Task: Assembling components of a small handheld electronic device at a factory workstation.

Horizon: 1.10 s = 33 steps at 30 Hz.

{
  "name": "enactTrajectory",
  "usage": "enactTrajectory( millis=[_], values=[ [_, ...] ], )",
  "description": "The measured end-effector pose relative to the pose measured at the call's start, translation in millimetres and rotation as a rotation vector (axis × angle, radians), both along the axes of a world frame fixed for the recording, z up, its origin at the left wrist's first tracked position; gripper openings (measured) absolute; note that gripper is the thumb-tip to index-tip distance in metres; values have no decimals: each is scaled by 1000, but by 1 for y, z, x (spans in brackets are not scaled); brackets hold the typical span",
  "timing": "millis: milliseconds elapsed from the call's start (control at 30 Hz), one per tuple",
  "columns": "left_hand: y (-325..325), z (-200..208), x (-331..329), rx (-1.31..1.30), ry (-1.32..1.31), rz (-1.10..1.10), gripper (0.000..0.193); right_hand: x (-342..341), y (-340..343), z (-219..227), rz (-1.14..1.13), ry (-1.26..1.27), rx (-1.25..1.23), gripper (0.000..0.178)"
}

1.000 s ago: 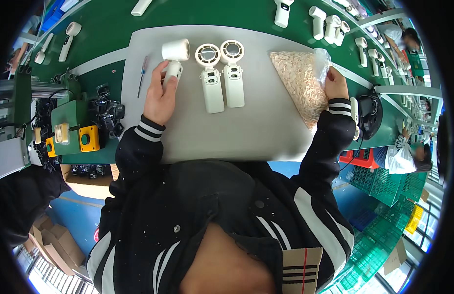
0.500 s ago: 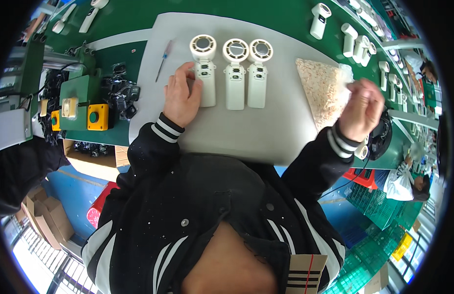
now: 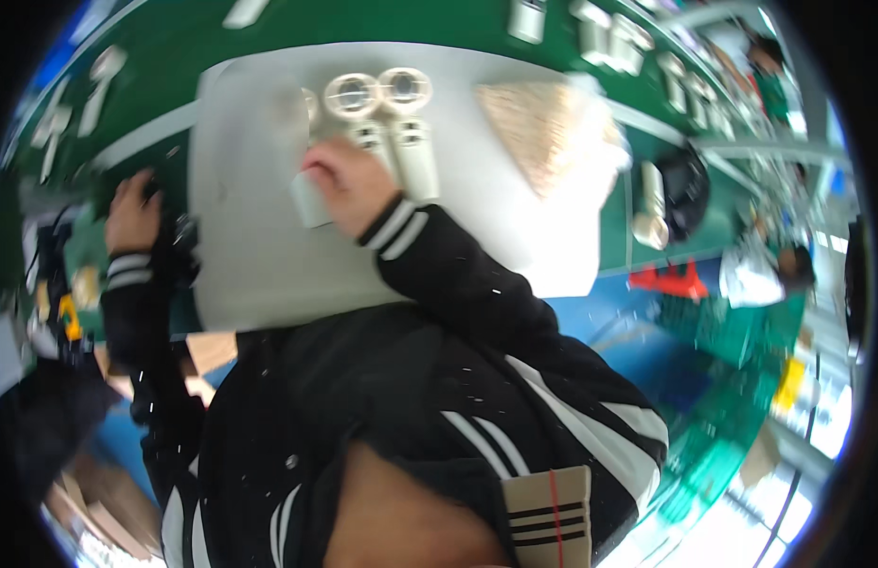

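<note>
Green worktop (image 3: 458,21) spreads across the room, with a pale grey mat (image 3: 496,256) on it and blue floor (image 3: 595,317) at the near right. On the far left lie 2 blurred white fans (image 3: 100,90). Nearer, the left hand (image 3: 133,225) is beside the mat, its fingers bent at a small black part (image 3: 152,188); blur hides whether they grip it. Other black parts (image 3: 185,248) lie just right of that hand.

On the mat, the right hand (image 3: 354,185) has its fingers curled in above the left fan (image 3: 311,201), whose handle shows just below and left of them; I cannot tell whether they touch or hold it. The middle fan (image 3: 352,95) is partly behind that hand, and the right fan (image 3: 415,161) lies just beside it, heads to the far side.

Farther right is a clear bag of pale bits (image 3: 529,123), then, off the mat, a white fan beside a black object (image 3: 687,194).
</note>
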<state>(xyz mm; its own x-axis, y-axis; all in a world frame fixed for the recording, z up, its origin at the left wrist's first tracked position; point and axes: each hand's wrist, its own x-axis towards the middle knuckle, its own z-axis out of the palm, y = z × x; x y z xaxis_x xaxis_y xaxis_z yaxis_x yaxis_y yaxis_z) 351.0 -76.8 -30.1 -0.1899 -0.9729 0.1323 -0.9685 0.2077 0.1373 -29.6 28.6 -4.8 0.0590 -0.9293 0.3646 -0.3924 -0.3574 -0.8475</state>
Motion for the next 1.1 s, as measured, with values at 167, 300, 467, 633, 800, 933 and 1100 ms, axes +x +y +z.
enactTrajectory(
  millis=[167,300,467,633,800,933,1100],
  values=[
    [-17,10,-17,153,-34,33,24,-5,1,2,-86,57,54,11],
    [3,34,-56,82,240,-48,23,5,0,1,-165,67,1,13],
    [36,56,-116,-16,779,-184,29,20,-3,-4,-269,62,-106,16],
    [62,59,-171,229,1095,-89,47,26,-9,-18,-240,-63,-109,17],
    [69,61,-195,336,1355,-83,48,37,-23,-24,-242,-39,-135,18],
    [61,47,-185,321,1350,-117,42,39,-31,-23,-173,-73,-95,17],
    [57,28,-174,320,1450,-86,36,39,-38,-17,-143,-44,-23,16]
  ],
)
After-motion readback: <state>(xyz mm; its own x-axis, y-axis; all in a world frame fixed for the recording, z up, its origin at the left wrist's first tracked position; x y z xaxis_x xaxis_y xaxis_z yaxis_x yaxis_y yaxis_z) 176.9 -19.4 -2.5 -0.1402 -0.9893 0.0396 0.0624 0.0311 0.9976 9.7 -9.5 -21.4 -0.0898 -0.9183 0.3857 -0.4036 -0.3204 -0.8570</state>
